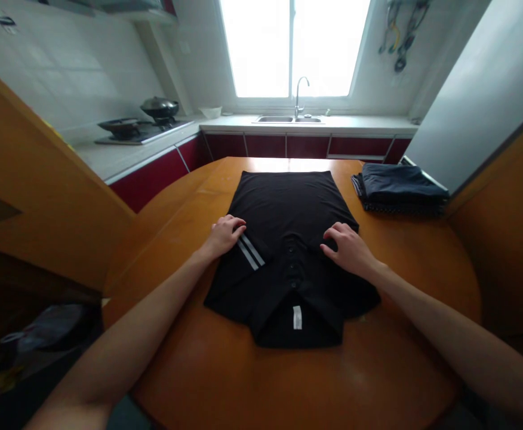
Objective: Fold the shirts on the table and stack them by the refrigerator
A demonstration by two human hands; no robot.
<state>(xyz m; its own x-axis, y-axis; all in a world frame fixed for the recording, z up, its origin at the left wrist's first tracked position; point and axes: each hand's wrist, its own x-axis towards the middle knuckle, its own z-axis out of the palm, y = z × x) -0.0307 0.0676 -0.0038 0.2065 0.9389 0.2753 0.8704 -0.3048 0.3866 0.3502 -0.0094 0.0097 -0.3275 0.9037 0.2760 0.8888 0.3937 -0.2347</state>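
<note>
One black shirt (288, 209), long axis pointing away, collar (265, 325) nearest, both hands (224, 236) curled, grip unclear

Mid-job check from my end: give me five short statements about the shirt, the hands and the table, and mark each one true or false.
1. The black shirt lies spread on the wooden table. True.
2. The shirt's neck end points toward the window. False: it points toward the person, and the hem is at the window side.
3. The left hand is beside the two pale stripes. True.
4. The folded clothes are on the left of the table. False: they are on the right.
5. The right hand is at the shirt, not at the folded clothes. True.
</note>
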